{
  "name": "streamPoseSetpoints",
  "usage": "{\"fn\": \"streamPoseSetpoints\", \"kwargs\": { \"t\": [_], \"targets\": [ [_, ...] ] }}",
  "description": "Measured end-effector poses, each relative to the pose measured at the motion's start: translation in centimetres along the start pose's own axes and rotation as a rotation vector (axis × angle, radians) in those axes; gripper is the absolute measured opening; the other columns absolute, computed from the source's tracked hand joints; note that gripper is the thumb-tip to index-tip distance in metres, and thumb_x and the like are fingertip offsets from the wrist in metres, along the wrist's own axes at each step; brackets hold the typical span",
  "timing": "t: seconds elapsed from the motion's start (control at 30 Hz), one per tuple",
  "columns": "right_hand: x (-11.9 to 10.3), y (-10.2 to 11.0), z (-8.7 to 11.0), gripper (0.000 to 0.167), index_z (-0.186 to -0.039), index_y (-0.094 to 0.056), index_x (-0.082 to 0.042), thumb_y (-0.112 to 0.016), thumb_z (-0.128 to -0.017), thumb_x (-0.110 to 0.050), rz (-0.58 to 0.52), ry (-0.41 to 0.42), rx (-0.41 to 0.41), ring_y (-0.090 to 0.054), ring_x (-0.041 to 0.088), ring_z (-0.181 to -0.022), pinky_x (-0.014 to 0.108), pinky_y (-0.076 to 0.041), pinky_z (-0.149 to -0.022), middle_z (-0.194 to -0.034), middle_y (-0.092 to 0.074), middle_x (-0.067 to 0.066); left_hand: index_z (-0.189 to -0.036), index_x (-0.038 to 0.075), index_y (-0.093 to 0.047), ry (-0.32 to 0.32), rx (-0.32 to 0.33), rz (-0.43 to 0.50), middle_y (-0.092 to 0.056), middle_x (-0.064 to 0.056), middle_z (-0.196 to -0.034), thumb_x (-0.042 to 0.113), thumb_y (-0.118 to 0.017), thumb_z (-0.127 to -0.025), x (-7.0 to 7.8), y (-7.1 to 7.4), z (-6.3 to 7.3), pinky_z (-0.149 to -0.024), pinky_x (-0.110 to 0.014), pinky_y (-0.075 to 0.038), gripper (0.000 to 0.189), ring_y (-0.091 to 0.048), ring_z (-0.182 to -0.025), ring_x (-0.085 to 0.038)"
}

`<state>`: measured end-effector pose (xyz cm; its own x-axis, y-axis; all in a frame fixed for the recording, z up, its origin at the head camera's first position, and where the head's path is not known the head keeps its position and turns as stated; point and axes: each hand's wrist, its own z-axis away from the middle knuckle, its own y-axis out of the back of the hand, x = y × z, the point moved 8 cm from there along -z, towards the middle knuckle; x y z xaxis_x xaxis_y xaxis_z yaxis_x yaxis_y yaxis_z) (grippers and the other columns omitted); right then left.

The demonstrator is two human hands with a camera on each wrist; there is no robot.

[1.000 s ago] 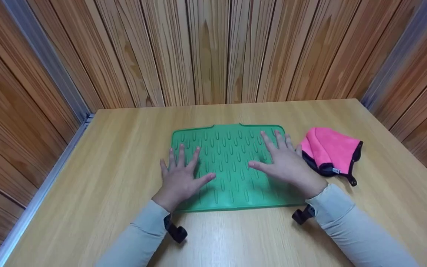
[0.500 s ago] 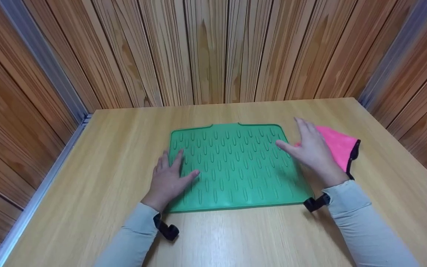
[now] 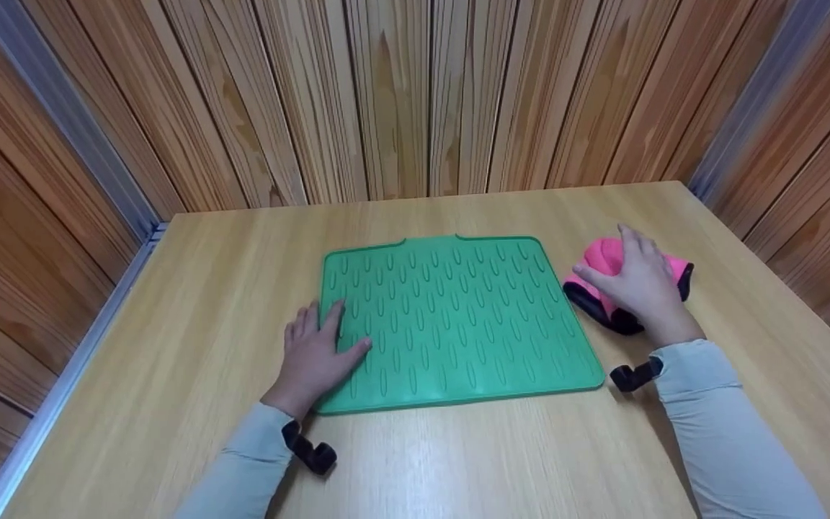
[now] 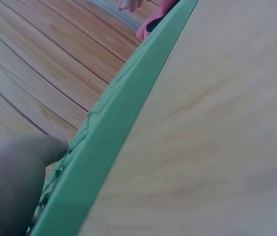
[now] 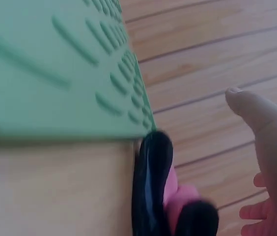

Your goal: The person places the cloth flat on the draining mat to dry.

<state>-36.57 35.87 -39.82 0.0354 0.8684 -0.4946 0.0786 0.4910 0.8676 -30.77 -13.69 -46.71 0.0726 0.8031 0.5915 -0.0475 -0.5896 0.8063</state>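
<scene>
A green rubbery mat (image 3: 451, 324) with rows of raised oval ridges lies flat on the table. My left hand (image 3: 314, 364) rests on its left edge, fingers spread and thumb lying over the ridges. At the mat's right side is a crumpled pink cloth (image 3: 599, 256) with a black border. Above that cloth, my right hand (image 3: 645, 288) has its thumb stretched out and fingers extended, hiding the cloth's middle. The right wrist view shows the cloth's black border (image 5: 151, 182) close to the mat's corner, with the right thumb standing off from it.
The light wood table (image 3: 458, 461) carries both things. Wood-plank walls (image 3: 393, 101) stand behind it and at both sides, with grey metal posts (image 3: 76, 108) in the corners. A black strap mount sits on each wrist.
My right hand has lifted off the mat and moved right, over the pink cloth. My left hand has slid left to the mat's edge, its fingers drawn closer together.
</scene>
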Motion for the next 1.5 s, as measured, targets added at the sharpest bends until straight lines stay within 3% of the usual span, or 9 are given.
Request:
{"fn": "streamPoseSetpoints", "kwargs": {
  "t": [0.2,0.4,0.63,0.9,1.5],
  "targets": [
    [2.7,-0.5,-0.2,0.13,-0.18,0.002,0.0,-0.068,-0.101,-0.076,-0.004,-0.051,-0.005,-0.012,0.07,-0.166,0.09,-0.011,-0.13,-0.18,-0.008,0.046,-0.177,0.007,-0.035,0.003,-0.001,-0.029,-0.016,-0.033,-0.186,0.053,-0.067,-0.107,-0.2,-0.1,-0.1,-0.142,-0.075,-0.005,0.09,-0.009,-0.176,-0.055],
    [4.1,-1.7,-0.5,0.13,-0.176,-0.001,0.009,-0.068,-0.101,-0.072,0.019,-0.051,-0.021,-0.015,0.07,-0.165,0.087,-0.011,-0.132,-0.177,-0.012,0.05,-0.176,0.006,-0.037,0.007,-0.002,-0.044,-0.016,-0.032,-0.187,0.053,-0.066,-0.107,-0.2,0.1,-0.2,-0.141,-0.076,-0.003,0.089,-0.008,-0.176,-0.055],
    [4.1,-2.6,-0.7,0.136,-0.172,-0.007,0.018,-0.074,-0.096,-0.072,0.063,-0.034,-0.031,-0.015,0.068,-0.165,0.083,-0.01,-0.134,-0.176,-0.014,0.051,-0.174,0.005,-0.041,0.008,-0.003,-0.056,-0.015,-0.033,-0.187,0.052,-0.065,-0.108,-0.3,0.1,0.0,-0.141,-0.077,-0.003,0.085,-0.008,-0.176,-0.055],
    [3.7,-2.7,-1.0,0.124,-0.168,-0.012,0.023,-0.075,-0.099,-0.058,0.058,-0.019,-0.038,-0.022,0.066,-0.162,0.077,-0.014,-0.137,-0.171,-0.022,0.052,-0.173,0.004,-0.042,0.015,0.001,-0.045,-0.018,-0.033,-0.186,0.05,-0.065,-0.107,-0.3,0.3,0.1,-0.141,-0.076,-0.003,0.083,-0.009,-0.176,-0.056],
    [3.7,-2.9,-0.7,0.105,-0.174,-0.015,0.012,-0.073,-0.104,-0.04,-0.035,-0.056,-0.042,-0.025,0.067,-0.156,0.082,-0.023,-0.129,-0.171,-0.026,0.048,-0.174,0.005,-0.041,0.018,-0.013,-0.067,-0.016,-0.033,-0.187,0.052,-0.064,-0.108,-0.2,-0.1,-0.1,-0.141,-0.076,-0.003,0.084,-0.008,-0.176,-0.055]
  ]
}}
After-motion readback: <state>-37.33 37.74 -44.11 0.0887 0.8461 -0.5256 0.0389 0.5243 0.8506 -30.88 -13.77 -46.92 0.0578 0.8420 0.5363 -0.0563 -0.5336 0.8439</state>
